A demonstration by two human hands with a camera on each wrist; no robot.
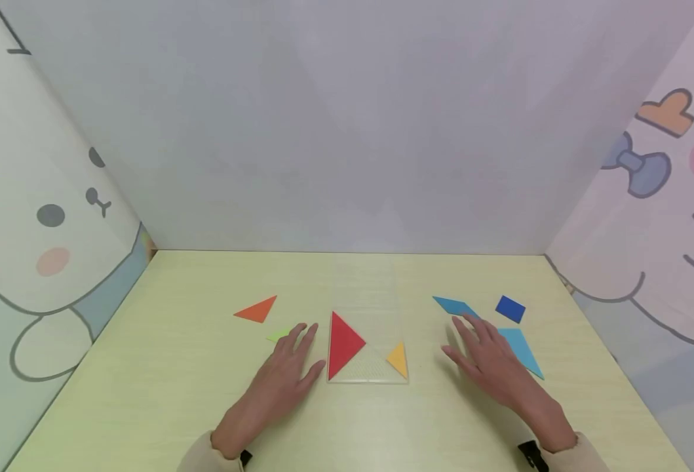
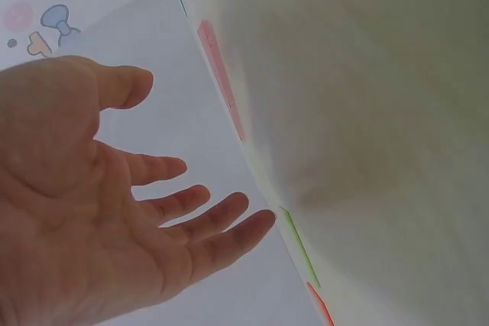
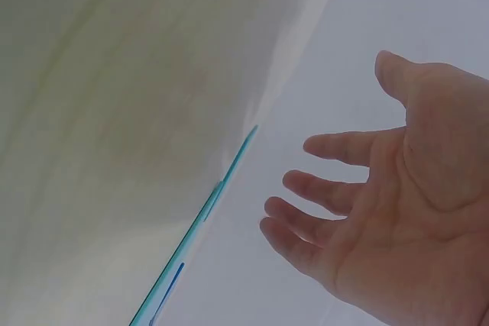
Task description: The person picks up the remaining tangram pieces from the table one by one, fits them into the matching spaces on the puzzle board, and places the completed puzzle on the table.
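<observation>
Red triangle [image 1: 343,344] and yellow triangle [image 1: 398,360] lie on a clear tray [image 1: 370,381] on the counter [image 1: 146,393]; left hand [image 1: 284,370] hovers by a green piece [image 1: 278,335], right hand [image 1: 493,362] by a light-blue piece [image 1: 522,351], both loosely spread.

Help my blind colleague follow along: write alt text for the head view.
A person's empty left hand and right hand hover on either side of a clear tray holding a red triangle and yellow triangle; an orange triangle and green piece lie left, three blue pieces right.
</observation>
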